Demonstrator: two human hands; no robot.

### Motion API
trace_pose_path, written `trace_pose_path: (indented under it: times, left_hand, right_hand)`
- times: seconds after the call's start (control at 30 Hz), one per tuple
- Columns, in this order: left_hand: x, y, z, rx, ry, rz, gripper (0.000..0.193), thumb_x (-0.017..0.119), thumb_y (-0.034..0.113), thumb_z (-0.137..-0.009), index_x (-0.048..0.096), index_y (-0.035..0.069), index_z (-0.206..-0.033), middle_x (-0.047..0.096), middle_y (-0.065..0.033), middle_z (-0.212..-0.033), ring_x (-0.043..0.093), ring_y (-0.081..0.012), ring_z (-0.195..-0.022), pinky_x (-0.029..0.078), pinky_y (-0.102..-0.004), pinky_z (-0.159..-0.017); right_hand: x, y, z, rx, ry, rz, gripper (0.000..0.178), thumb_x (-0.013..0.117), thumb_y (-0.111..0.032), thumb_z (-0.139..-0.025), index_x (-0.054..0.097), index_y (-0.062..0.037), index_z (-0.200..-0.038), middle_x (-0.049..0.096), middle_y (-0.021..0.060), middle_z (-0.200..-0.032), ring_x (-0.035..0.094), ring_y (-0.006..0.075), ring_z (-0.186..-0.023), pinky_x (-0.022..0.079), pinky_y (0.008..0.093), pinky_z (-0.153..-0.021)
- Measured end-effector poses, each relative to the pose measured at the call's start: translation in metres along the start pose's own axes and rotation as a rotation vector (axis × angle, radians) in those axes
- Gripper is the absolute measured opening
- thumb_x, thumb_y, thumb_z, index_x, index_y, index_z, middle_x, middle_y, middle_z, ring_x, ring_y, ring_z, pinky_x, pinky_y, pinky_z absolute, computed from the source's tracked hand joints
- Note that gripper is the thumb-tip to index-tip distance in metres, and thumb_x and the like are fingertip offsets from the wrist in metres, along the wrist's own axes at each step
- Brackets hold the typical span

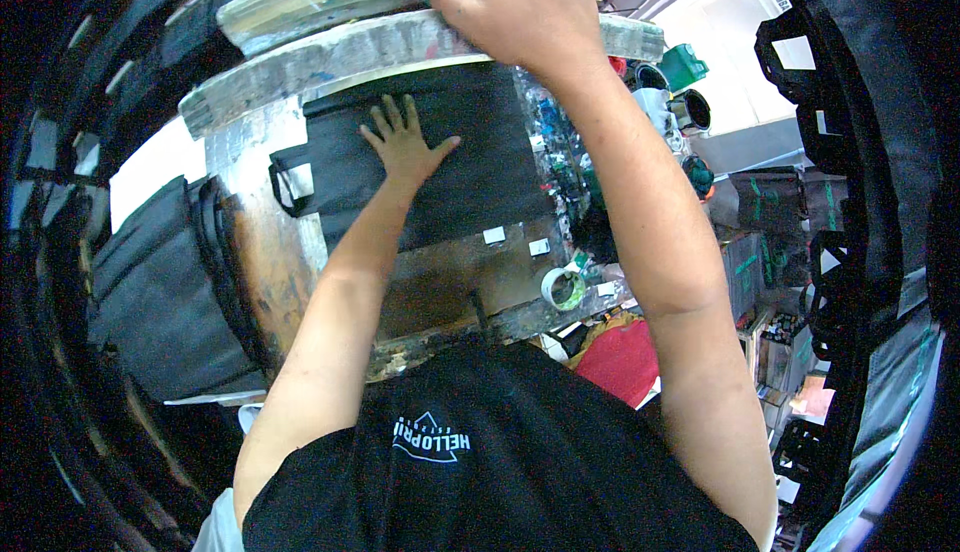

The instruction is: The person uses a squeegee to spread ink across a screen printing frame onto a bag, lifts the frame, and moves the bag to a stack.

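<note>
My left hand [405, 147] lies flat with its fingers spread on a black fabric bag [455, 167]. The bag is stretched out over a board [440, 282], and a loop handle [287, 184] sticks out at its left side. At the top edge of the view, my right hand [525, 7] is on a paint-stained frame [310, 2] that stands raised beyond the bag. Its thumb lies along the frame's upper bar, while the other fingers are mostly cut off by the picture's edge. A lower stained bar [330, 62] of the frame crosses just past the bag's far edge.
More black bags [165, 297] are piled at the left. A tape roll [563, 289] and small white pieces [540, 248] lie near the board's right front. Paint containers [690, 109] and a green tub [683, 67] stand at the right. Black bags [775, 202] hang along the right side.
</note>
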State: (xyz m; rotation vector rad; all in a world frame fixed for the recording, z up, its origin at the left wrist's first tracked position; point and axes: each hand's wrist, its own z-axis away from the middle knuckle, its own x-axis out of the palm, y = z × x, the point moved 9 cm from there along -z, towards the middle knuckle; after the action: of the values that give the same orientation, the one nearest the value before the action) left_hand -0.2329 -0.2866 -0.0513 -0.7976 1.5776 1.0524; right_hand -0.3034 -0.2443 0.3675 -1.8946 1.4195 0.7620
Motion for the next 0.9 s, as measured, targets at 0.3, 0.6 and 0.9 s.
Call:
trace_pose_path:
  times: [0.3, 0.6, 0.9]
  left_hand:
    - [-0.011, 0.047, 0.219, 0.395, -0.184, 0.152, 0.104, 0.051, 0.082, -0.085, 0.041, 0.006, -0.156, 0.027, -0.025, -0.165, 0.019, -0.0471, -0.154, 0.008, -0.0708, -0.12]
    - [-0.08, 0.004, 0.181, 0.092, -0.245, 0.662, 0.099, 0.059, 0.074, -0.088, 0.041, 0.003, -0.155, 0.035, -0.0287, -0.16, 0.038, -0.0423, -0.147, 0.032, -0.0508, -0.121]
    - [-0.241, -0.076, 0.195, -0.387, -0.02, 2.353, 0.112, 0.04, 0.082, -0.092, 0.004, 0.003, -0.161, 0.035, -0.0315, -0.157, 0.047, -0.0394, -0.141, 0.045, -0.053, -0.113]
  right_hand:
    - [-0.006, -0.004, 0.007, -0.002, 0.046, 0.118, 0.063, 0.057, -0.065, -0.094, 0.062, -0.0057, -0.071, 0.066, 0.017, -0.074, 0.064, 0.0332, -0.076, 0.042, 0.0468, -0.079]
    - [-0.011, -0.015, 0.012, -0.003, 0.022, 0.144, 0.067, 0.055, -0.066, -0.094, 0.073, -0.0039, -0.109, 0.069, 0.0171, -0.081, 0.066, 0.0363, -0.079, 0.045, 0.0488, -0.08]
    - [0.037, -0.02, 0.153, -0.052, -0.313, 0.22, 0.052, 0.076, -0.043, -0.082, 0.06, -0.0086, -0.118, 0.062, 0.0129, -0.106, 0.059, 0.032, -0.106, 0.039, 0.0505, -0.091]
